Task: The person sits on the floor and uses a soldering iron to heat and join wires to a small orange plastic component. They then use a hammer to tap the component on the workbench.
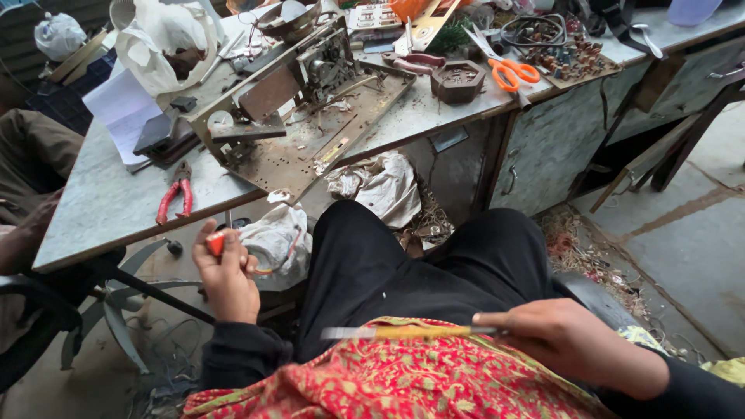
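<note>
The small orange object [216, 244] in the left hand [226, 277] is mostly covered by the fingers; its kind cannot be told. The thin rod [403, 332] held by the right hand [565, 338] is motion-blurred, its far end indistinct. The right forearm runs off the frame's lower right corner. A second person's arm [23, 233] is cut off at the left edge. The small parts on the tray [573, 58] are too small to identify.
</note>
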